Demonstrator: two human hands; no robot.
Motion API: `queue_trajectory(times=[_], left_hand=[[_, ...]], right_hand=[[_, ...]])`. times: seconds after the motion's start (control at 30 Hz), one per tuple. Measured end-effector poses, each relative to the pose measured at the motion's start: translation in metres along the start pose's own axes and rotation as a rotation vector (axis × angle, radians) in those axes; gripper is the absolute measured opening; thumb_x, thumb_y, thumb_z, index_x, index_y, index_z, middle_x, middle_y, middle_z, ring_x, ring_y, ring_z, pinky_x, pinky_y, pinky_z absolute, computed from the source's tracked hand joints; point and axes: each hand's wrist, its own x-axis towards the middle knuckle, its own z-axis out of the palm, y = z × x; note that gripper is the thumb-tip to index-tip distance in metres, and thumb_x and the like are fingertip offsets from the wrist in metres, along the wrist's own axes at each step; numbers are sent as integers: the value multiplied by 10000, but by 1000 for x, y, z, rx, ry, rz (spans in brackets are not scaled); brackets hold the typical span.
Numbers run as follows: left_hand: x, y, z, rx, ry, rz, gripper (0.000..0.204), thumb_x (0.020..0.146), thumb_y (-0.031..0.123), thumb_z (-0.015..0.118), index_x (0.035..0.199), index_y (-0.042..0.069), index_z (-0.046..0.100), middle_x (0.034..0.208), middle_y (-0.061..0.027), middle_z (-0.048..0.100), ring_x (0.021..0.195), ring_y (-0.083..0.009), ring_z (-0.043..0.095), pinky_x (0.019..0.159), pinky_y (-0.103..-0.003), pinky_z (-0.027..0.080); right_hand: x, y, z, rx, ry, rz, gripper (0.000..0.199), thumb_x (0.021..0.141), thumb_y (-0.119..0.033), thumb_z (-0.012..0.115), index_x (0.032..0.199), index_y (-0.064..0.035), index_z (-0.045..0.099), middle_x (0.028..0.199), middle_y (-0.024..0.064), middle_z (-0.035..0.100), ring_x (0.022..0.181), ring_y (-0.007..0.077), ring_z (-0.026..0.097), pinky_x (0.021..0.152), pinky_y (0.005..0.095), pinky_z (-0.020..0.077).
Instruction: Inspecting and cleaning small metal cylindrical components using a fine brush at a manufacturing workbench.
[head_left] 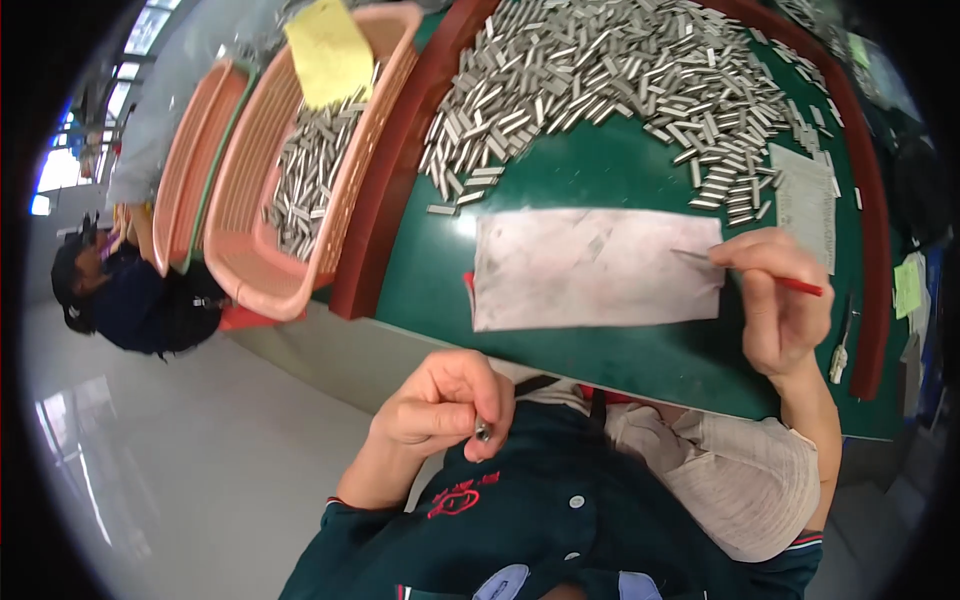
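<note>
Close to my chest, my left hand (440, 405) pinches a small metal tube (482, 431) between thumb and fingers, its round end with a hole facing up. Over the right end of a pale, stained cloth (600, 275), my right hand (785, 310) grips a thin tool with a red handle (800, 286). The tool's slim metal tip points left above the cloth. Beyond the cloth, a large heap of short metal pieces (600, 70) covers the far part of the green tabletop (560, 180).
Reddish-brown wooden rails (385, 200) border the tabletop. To the left stands a pink basket (228, 250) of metal pieces with a yellow paper (330, 55); another pink basket (190, 150) is beside it. A printed sheet (803, 195) lies right. Another person (130, 290) sits far left.
</note>
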Motion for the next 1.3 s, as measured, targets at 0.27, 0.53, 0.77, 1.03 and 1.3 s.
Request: queue_trajectory(times=[0.27,0.53,0.77,1.03,1.3], left_hand=[[-46,-55,-74,-277,231,11,167,857,137,595,970,22,550,852,-54,579,748,-127,547,656,-267,438],[-48,-67,-99,-225,334,-22,141,856,90,583,974,17,557,844,-53,554,775,-134,534,675,-252,432],[-47,-73,-103,-268,280,-34,150,854,81,592,992,32,559,887,-49,580,806,-125,560,697,-234,458],[-44,-78,-106,-340,261,-54,138,858,81,584,986,33,560,869,-58,581,789,-121,554,686,-233,454],[-44,-74,-104,-280,230,-74,117,859,78,581,964,28,566,860,-62,591,765,-116,564,687,-225,459]], right_hand=[[-10,-4,2,48,-70,124,111,913,-19,430,965,69,472,806,220,601,722,266,593,655,321,487],[-12,-9,3,13,-54,161,127,930,-68,432,959,50,469,797,220,603,730,256,596,669,317,498],[-13,-7,1,-4,-55,164,149,936,-92,429,963,48,472,810,218,604,735,253,599,664,310,498],[-13,-6,1,-12,-52,169,156,940,-98,424,964,48,473,805,216,604,740,257,603,659,308,499],[-13,-5,1,-12,-49,159,154,939,-94,425,960,52,469,802,220,604,731,256,602,655,314,504]])
